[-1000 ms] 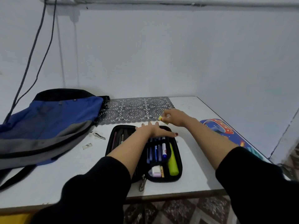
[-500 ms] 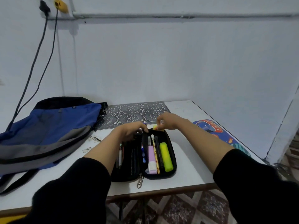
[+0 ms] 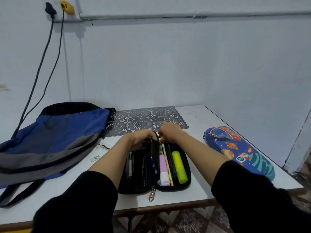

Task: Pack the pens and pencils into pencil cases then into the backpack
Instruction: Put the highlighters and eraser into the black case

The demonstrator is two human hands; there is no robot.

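Down at the near table edge [image 3: 168, 207]: slim margin, with a metal clip [image 3: 152, 194] dangling just short of it off the black pencil case [image 3: 134, 187]. Lying open flat and already loaded: yellow highlighter [image 3: 179, 167] and lilac marker [image 3: 163, 172] near each other in the right half, dark pens in the left.

Up the spine to the centre flap [image 3: 154, 148], standing on edge between the halves. Left hand [image 3: 139, 138] at its far end, fingers curled round the top of the flap. Right hand [image 3: 170, 132] just beside it, curled too, a small yellow item [image 3: 159, 139] peeking out beneath the knuckles. Pinched, by the look of it, though mostly hidden.

Reads as late loading of this case, one last piece going in at the far end. Next, probably: seat that piece, fold the halves shut without snagging the flap, and run the zip round.

Out right, well apart: space-print pencil case [image 3: 239, 150], closed, lying close along the right table edge. Worth minding on any elbow sweep. Out left: paper scraps [image 3: 95, 158], then the blue backpack [image 3: 50, 138] lying flat, mouth not visible. Open tabletop between it and the black case, room enough for a slide across.

Beyond the hands: lace mat [image 3: 144, 121], then the wall, cables [image 3: 42, 64] hanging down behind the backpack.
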